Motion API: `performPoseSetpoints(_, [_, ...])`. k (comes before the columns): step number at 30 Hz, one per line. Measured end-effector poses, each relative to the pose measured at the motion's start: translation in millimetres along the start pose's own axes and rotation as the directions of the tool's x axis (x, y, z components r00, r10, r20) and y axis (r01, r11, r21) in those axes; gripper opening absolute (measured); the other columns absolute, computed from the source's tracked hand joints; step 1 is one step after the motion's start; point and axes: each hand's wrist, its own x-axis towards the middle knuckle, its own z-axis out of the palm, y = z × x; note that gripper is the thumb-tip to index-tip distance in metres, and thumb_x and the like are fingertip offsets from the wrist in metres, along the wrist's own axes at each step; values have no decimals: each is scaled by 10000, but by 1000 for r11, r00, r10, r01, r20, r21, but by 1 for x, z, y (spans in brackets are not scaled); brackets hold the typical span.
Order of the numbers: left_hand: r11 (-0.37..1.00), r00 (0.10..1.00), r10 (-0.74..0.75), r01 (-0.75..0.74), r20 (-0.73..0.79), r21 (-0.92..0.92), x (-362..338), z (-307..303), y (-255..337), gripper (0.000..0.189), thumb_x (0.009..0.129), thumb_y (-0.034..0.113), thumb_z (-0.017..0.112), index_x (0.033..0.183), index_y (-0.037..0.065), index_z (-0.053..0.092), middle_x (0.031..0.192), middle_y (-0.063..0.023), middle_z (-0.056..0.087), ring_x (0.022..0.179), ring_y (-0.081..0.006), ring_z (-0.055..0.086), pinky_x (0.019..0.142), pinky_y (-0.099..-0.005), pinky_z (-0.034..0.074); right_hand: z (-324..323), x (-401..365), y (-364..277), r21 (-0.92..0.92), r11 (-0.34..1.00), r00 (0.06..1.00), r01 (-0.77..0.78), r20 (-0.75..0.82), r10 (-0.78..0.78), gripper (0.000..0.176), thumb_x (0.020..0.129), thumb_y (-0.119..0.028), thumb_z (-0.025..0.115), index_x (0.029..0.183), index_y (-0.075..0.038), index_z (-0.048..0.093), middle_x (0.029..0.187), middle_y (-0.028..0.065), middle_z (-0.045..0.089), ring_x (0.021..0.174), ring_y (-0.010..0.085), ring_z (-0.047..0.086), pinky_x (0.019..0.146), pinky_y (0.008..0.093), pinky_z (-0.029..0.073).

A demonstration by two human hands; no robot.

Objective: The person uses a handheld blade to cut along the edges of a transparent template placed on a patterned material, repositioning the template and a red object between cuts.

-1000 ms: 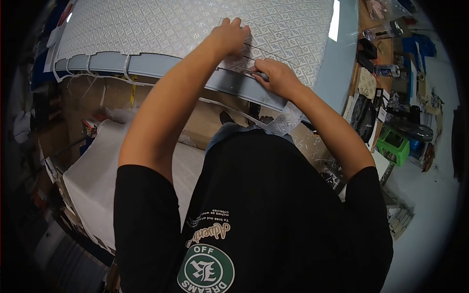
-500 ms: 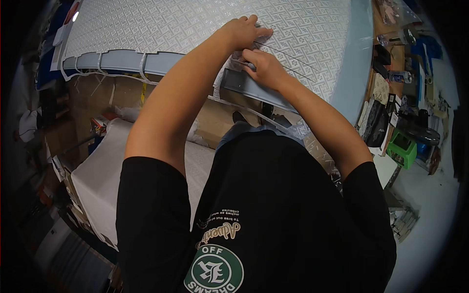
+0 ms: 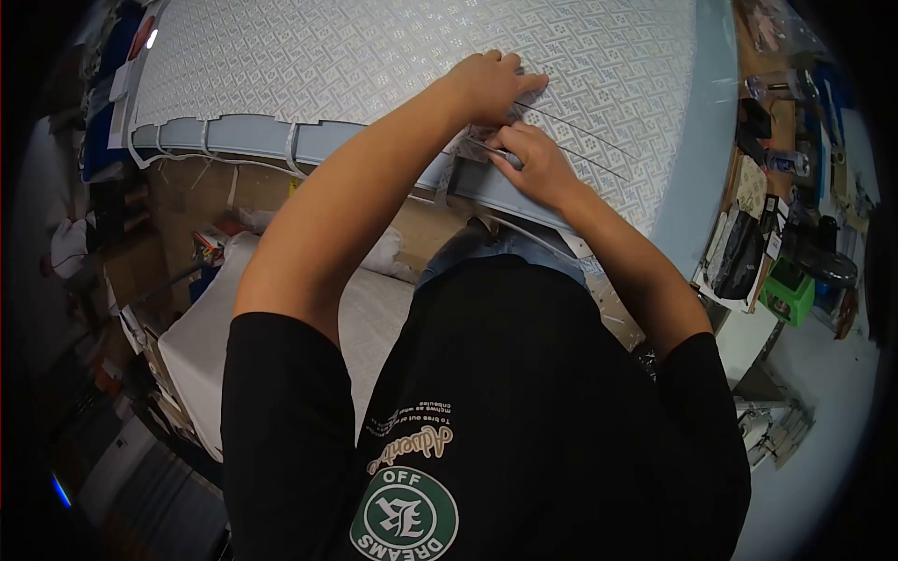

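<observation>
A white and silver patterned sheet [image 3: 374, 70] lies over a light blue board [image 3: 716, 103]. On the sheet, my left hand [image 3: 493, 89] presses down, one finger stretched to the right and the others bent. My right hand [image 3: 538, 164] is just below it, near the front edge, closed around a slim grey-handled tool [image 3: 510, 157] whose working end is mostly hidden. Two thin dark parallel lines run across the sheet to the right of both hands. Strips of the sheet [image 3: 293, 145] hang over the board's front edge on the left.
A wooden shelf on the right holds a clear bottle [image 3: 786, 164], black packages [image 3: 739, 257] and other items. Below it stands a green plastic stool [image 3: 788, 292]. A pale cloth [image 3: 210, 341] covers a surface at the lower left. White cord hangs under the front edge.
The view has shifted, so the board and both hands sit lower and further right. Both hands stay close together at the front edge, the right still closed on the tool.
</observation>
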Motion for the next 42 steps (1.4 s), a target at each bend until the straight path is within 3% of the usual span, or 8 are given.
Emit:
performPoseSetpoints(10, [994, 944, 94, -69, 316, -88, 16, -30, -8, 1090, 639, 288, 958, 1575, 179, 410, 1315, -172, 623, 1164, -405, 660, 958, -472, 563, 11, -4, -17, -47, 999, 999, -7, -45, 5, 209, 856, -53, 751, 1057, -87, 703, 984, 74, 702, 925, 289, 652, 850, 428, 509])
performPoseSetpoints(16, [934, 936, 341, -348, 86, 78, 21, -26, -15, 959, 603, 357, 976, 1397, 58, 531, 1299, -152, 627, 1195, -329, 638, 909, -421, 557, 39, -8, -63, -90, 959, 938, -269, -250, 239, 172, 874, -59, 744, 1043, -83, 720, 1020, 78, 737, 979, 294, 680, 877, 419, 519])
performPoseSetpoints(20, [878, 874, 464, -476, 141, 59, 39, -29, -17, 942, 584, 396, 987, 1346, 46, 560, 1314, -147, 613, 1215, -322, 620, 929, -422, 561, 66, 4, -94, -176, 848, 808, -499, -448, 382, 154, 892, -67, 730, 1045, -70, 708, 998, 95, 741, 943, 334, 692, 827, 444, 534])
performPoseSetpoints(30, [864, 817, 446, -499, 365, 62, 55, -45, -12, 1378, 594, 501, 994, 1644, 98, 199, 1429, -180, 561, 1278, -334, 616, 984, -394, 561, 94, 41, -136, -44, 622, 515, -782, -607, 605, 110, 945, -79, 665, 1048, -59, 632, 921, 176, 698, 763, 409, 682, 662, 484, 527])
performPoseSetpoints(34, [872, 809, 443, -490, 386, 26, 57, -42, -10, 1495, 538, 442, 1032, 1673, 105, 119, 1493, -168, 522, 1343, -333, 566, 983, -511, 562, 92, 50, -142, -30, 540, 457, -841, -573, 680, 123, 939, -83, 671, 1053, -57, 631, 917, 177, 702, 757, 406, 685, 665, 485, 529])
performPoseSetpoints(38, [863, 800, 448, -503, 399, 40, 56, -45, -10, 1490, 552, 459, 1026, 1672, 95, 113, 1490, -167, 522, 1348, -326, 559, 979, -499, 568, 97, 51, -137, -34, 533, 446, -845, -594, 669, 152, 927, -68, 697, 1071, -58, 646, 927, 170, 709, 773, 387, 695, 671, 460, 537])
performPoseSetpoints(40, [833, 788, 461, -543, 408, 108, 57, -46, -11, 1461, 590, 551, 987, 1664, 64, 125, 1454, -209, 531, 1278, -346, 622, 994, -387, 561, 101, 51, -133, -11, 550, 438, -835, -616, 654, 158, 916, -63, 693, 1062, -62, 634, 925, 169, 701, 763, 394, 688, 670, 477, 533])
performPoseSetpoints(42, [841, 788, 452, -533, 418, 95, 56, -46, -10, 1461, 594, 518, 995, 1669, 77, 109, 1476, -185, 521, 1301, -333, 599, 976, -440, 569, 106, 51, -129, -4, 555, 420, -832, -658, 625, 154, 910, -55, 701, 1049, -67, 636, 919, 156, 697, 807, 381, 691, 688, 469, 535])
